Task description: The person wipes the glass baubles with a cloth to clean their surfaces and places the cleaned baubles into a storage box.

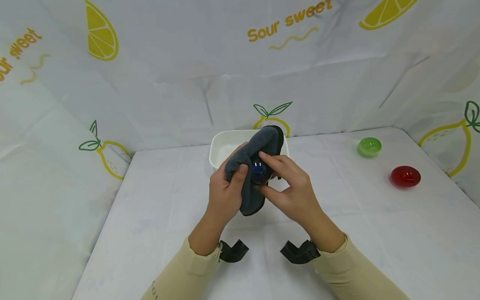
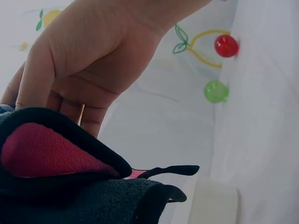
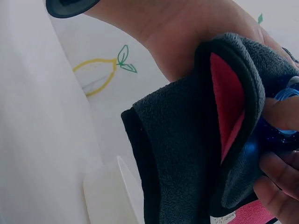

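grey cloth (image 1: 258,166) is held above the table (image 1: 168,216), before the white tub (image 1: 219,146); the left hand (image 1: 225,191) grips it, the right hand (image 1: 288,187) pinches a blue bowl (image 1: 258,170) against it. left wrist view: red lining (image 2: 46,151), green bowl (image 2: 216,91) and red bowl (image 2: 226,45) far off. right wrist view: fingers (image 3: 280,114) curl on the blue bowl.

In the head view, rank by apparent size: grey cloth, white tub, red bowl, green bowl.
1. white tub, though partly hidden
2. grey cloth
3. red bowl and green bowl: alike; red sits nearer the camera, so unranked

Blue object (image 1: 258,170) mostly under cloth (image 1: 258,146)
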### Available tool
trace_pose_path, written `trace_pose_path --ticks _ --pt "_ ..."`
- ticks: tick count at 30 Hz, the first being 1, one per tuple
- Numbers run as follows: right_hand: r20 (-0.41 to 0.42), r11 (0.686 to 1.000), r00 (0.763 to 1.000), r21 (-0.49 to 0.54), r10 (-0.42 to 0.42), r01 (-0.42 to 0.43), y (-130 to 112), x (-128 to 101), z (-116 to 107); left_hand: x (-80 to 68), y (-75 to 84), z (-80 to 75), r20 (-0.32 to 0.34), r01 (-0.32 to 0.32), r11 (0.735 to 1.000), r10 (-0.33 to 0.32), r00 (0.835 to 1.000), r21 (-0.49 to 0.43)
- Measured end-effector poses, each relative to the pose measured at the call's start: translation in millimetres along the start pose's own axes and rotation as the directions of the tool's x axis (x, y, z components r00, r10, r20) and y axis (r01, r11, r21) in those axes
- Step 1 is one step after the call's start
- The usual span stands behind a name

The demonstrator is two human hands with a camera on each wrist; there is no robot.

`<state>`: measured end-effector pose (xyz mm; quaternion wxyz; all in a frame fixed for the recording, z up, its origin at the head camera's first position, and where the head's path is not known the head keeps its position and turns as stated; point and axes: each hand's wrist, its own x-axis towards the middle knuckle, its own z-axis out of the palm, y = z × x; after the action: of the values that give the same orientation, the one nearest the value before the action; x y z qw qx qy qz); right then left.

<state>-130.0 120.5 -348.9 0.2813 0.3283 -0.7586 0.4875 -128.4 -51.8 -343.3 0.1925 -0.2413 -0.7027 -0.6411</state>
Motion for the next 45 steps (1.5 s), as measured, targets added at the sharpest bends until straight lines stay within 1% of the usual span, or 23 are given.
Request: trace_pose_path --ticks 4,7,10,15,18,24,28,31,35,45 --pt "-0.005 0.998 1.0 0.054 0.017 -0.017 1.1 -0.8 1.8 0.8 -0.3 -0.8 -0.01 -0.004 1.0 0.004 1.0 0.01" --pt "-0.006 0.994 0.999 0.098 0.04 -0.039 2.0 -1.5 2.6 1.6 -1.2 -1.0 -0.005 -0.013 1.0 0.013 1.0 0.002" --pt "0.0 0.992 0.998 0.106 0.065 -0.065 3.2 -2.0 2.7 1.8 -2.8 -1.4 0.001 -0.004 1.0 0.004 1.0 0.007" --pt "0.023 0.985 0.991 0.112 0.129 -0.131 3.1 -1.8 2.3 1.7 -4.2 -3.1 -0.01 0.024 0.999 -0.024 1.0 0.033" --pt "0.035 0.982 0.988 0.113 0.151 -0.154 2.8 -2.0 2.0 1.7 -4.1 -3.9 -0.013 0.029 0.999 -0.028 1.0 0.036" --pt "0.038 0.985 0.987 0.069 0.156 -0.158 2.5 -2.7 0.8 2.6 -5.2 -4.0 0.004 0.021 1.0 -0.021 1.0 0.008" --pt "0.037 0.986 0.986 0.038 0.161 -0.162 1.2 -2.9 0.8 2.7 -5.8 -4.0 0.01 0.025 1.0 -0.025 1.0 0.012" --pt "0.03 0.988 0.987 -0.011 0.157 -0.157 -0.3 -3.0 0.9 2.8 -6.8 -4.1 0.012 0.027 1.0 -0.027 1.0 0.01" --pt "0.011 0.987 0.99 -0.087 0.14 -0.138 -2.0 -2.0 1.7 4.2 -8.2 -3.9 0.013 0.024 1.0 -0.024 1.0 0.0" --pt "-0.037 0.983 0.997 -0.171 0.067 -0.073 2.2 -2.0 4.5 5.1 -14.3 -3.4 0.035 0.033 0.999 -0.034 0.999 0.013"
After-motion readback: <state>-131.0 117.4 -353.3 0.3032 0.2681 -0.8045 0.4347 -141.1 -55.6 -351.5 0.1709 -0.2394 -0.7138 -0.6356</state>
